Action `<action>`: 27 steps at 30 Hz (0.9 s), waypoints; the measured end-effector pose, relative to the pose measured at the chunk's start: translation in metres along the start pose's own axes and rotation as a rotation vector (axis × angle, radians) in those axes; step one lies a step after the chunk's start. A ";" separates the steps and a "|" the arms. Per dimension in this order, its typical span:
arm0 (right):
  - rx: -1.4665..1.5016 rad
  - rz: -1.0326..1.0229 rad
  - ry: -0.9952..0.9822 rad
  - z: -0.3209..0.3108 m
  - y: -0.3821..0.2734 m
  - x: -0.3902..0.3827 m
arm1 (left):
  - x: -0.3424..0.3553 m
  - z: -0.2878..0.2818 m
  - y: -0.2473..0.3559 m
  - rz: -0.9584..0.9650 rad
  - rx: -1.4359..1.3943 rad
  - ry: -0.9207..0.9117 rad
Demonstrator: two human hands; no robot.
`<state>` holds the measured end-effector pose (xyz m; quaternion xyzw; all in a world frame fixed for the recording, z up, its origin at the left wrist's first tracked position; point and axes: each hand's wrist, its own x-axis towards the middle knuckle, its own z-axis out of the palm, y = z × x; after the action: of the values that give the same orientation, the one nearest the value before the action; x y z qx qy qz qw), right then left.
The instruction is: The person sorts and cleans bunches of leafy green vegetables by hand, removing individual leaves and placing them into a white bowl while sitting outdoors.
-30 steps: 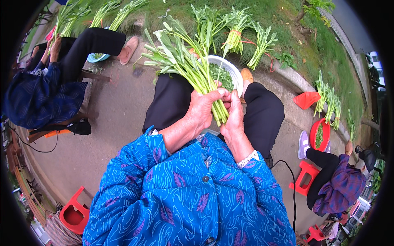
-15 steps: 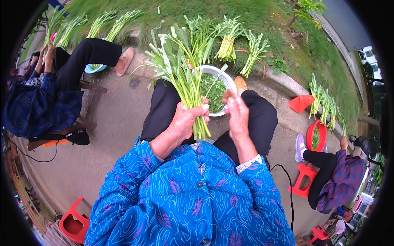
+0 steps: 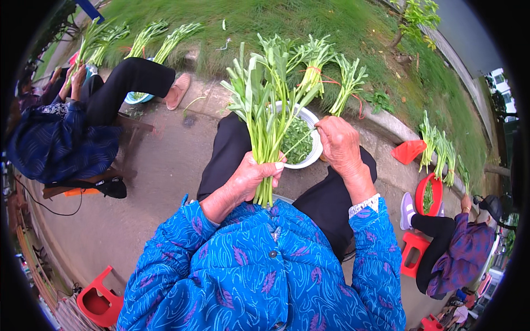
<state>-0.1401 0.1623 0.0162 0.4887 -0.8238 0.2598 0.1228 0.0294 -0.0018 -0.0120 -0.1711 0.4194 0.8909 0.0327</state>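
Note:
My left hand (image 3: 248,179) is wrapped round the lower stems of a bunch of long-stalked leafy greens (image 3: 262,124), held upright over my lap with the leaves pointing away. To the right, the fingers of my right hand (image 3: 343,146) are pinched on the end of a thin green stalk (image 3: 301,142). That stalk slants down toward my left thumb; whether it is still joined to the bunch I cannot tell. Behind both hands, between my knees, stands a white plastic basket (image 3: 318,151) with picked green pieces (image 3: 298,132) in it. The bunch hides the basket's left side.
Tied bundles of greens (image 3: 313,69) lie on the grass beyond the kerb (image 3: 389,118). At left a seated person (image 3: 66,138) handles greens beside a blue basin (image 3: 138,98). Another sits at right, near a red basin (image 3: 440,193) and red stool (image 3: 413,251). A red stool (image 3: 99,300) stands lower left.
My right hand has moved right and toward me, away from the bunch, and now pinches a thin stalk. The bunch in my left hand stands more upright.

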 end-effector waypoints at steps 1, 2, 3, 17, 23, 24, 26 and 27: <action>0.022 0.020 0.015 0.005 -0.003 0.000 | -0.001 -0.003 0.002 -0.012 0.006 -0.011; 0.036 0.045 0.026 0.009 -0.006 -0.001 | -0.001 -0.006 0.002 -0.028 0.007 -0.029; 0.051 0.069 0.037 0.013 -0.009 -0.002 | -0.002 -0.007 0.003 -0.044 0.009 -0.046; 0.640 1.037 -0.237 0.095 0.054 -0.017 | -0.014 -0.019 0.030 -0.069 0.106 -0.062; 0.313 0.792 -0.501 0.097 0.035 -0.041 | -0.023 -0.026 0.032 -0.051 0.217 -0.087; 0.297 0.831 -0.528 0.083 0.031 -0.036 | -0.025 -0.028 0.033 -0.046 0.246 -0.078; 0.294 0.852 -0.437 0.069 0.037 -0.039 | -0.027 -0.030 0.035 -0.034 0.316 -0.076; 0.309 0.831 -0.322 0.062 0.041 -0.043 | -0.027 -0.032 0.036 -0.028 0.355 -0.081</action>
<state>-0.1512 0.1760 -0.0681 0.1644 -0.9098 0.3272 -0.1953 0.0565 -0.0468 0.0043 -0.1325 0.5662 0.8084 0.0915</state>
